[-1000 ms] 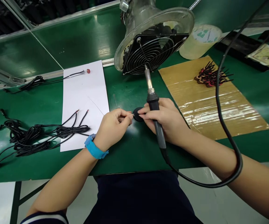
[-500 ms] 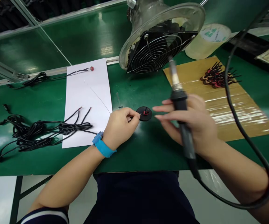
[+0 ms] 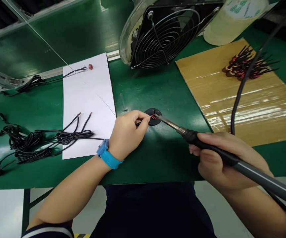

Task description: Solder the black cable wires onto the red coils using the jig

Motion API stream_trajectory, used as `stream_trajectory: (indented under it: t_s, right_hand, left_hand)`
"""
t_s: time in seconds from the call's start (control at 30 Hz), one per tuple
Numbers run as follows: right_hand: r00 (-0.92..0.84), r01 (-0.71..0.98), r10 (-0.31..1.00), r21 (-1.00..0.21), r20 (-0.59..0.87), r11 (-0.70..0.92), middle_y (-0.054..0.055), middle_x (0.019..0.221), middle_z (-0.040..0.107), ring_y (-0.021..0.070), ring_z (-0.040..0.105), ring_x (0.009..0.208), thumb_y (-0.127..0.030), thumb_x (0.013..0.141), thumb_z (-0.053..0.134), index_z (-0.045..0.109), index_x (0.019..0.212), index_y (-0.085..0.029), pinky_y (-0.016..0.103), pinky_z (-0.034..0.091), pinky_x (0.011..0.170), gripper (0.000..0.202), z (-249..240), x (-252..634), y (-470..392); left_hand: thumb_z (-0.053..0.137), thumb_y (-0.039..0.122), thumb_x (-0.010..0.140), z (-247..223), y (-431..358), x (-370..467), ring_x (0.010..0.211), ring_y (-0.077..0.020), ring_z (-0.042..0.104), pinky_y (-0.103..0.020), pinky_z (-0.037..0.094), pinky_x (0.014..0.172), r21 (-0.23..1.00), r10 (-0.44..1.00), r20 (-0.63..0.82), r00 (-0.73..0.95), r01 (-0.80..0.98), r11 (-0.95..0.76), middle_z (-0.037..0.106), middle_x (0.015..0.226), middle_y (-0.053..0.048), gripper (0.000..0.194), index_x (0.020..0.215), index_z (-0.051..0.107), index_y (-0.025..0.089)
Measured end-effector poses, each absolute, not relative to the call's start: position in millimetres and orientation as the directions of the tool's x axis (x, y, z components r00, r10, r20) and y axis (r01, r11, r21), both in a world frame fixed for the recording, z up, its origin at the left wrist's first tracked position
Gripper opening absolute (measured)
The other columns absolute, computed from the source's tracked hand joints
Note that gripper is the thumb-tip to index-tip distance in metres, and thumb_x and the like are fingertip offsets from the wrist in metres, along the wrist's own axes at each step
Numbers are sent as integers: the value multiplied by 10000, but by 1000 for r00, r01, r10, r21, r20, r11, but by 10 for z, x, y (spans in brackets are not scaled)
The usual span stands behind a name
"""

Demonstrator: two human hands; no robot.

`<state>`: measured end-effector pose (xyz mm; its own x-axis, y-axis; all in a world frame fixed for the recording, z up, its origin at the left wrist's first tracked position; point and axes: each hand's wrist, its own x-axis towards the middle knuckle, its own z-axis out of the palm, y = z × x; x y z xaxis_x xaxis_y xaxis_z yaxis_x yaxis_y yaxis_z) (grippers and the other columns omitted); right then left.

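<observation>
My left hand (image 3: 129, 130), with a blue band at the wrist, is closed in a pinch. A thin solder wire (image 3: 105, 104) runs into it from the upper left, and a dark piece between thumb and forefinger is mostly hidden. The fingertips are at the left edge of a round black disc (image 3: 153, 122), which bears a small part with a ring of red spots (image 3: 154, 116). My right hand (image 3: 232, 162) is wrapped round a soldering iron (image 3: 213, 150). Its metal tip reaches the red-spotted part from the right; whether it touches is too small to tell.
Black cables (image 3: 31, 145) lie bundled at the left, partly on white paper (image 3: 90, 89). Near its top, another cable ends in a small red part (image 3: 90, 66). A fan (image 3: 164, 41) stands behind the disc. At the right, brown cardboard (image 3: 207, 82) bears several black-leaded parts (image 3: 247, 66).
My right hand has turned the soldering iron from upright to pointing left, bringing its tip down to the disc. My left hand stays beside the disc. The camera view has shifted closer.
</observation>
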<state>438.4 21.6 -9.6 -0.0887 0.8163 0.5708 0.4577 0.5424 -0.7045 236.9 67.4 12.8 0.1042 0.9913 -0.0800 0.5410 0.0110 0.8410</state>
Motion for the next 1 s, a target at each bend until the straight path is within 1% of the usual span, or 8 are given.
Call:
stream_trajectory:
  t_s: [0.07,0.1,0.23,0.43,0.6,0.77,1.0]
  right_hand:
    - [-118,412,786,-690,607,595,8,708,635,133,594,552,-119,716,634,615,1136,-269,271,484,463,447,-88,4356,236]
    - [-122,402,788,-696,603,595,7,721,635,130,595,559,-98,708,634,608,1153,-267,269,486,471,476,-88,4344,240]
    - [-123,437,807,-698,578,567,16,787,650,128,607,589,-74,701,641,605,1158,-263,265,497,501,496,-91,4334,224]
    - [-157,484,794,-655,587,580,12,771,658,140,614,585,-111,708,646,608,1135,-272,267,512,499,458,-74,4340,222]
    - [-191,528,777,-605,600,597,7,714,641,139,605,576,-141,728,632,600,1128,-266,257,507,485,420,-50,4312,238]
    - [-225,535,753,-567,619,626,21,717,632,140,590,590,-121,736,620,587,1150,-252,260,500,507,435,-28,4308,248]
    - [-234,544,749,-555,620,629,22,722,626,141,582,592,-118,732,620,586,1160,-253,262,491,504,451,-28,4315,243]
  left_hand:
    - [539,232,823,125,678,2372,739,-144,645,-251,497,664,839,992,-73,106,545,4,702,792,-33,127,805,649,172]
    - [539,229,824,128,680,2373,742,-143,644,-249,496,667,836,992,-72,108,549,1,702,794,-32,128,804,651,171]
    - [538,217,827,153,684,2377,752,-140,641,-247,487,679,821,991,-58,117,570,-20,703,798,-26,132,803,660,171]
    - [529,217,832,153,676,2373,762,-141,638,-243,479,680,805,991,-43,125,591,-40,704,807,-21,144,814,668,183]
    - [525,204,830,141,677,2375,746,-137,631,-242,472,665,805,991,-30,131,590,-53,703,806,-16,148,811,670,185]
    - [533,195,824,144,677,2383,724,-134,624,-245,462,654,799,991,-20,129,598,-61,698,786,-10,140,798,670,180]
    - [528,194,827,156,675,2388,727,-139,620,-252,458,661,796,991,-28,135,603,-59,696,787,-14,146,795,670,178]
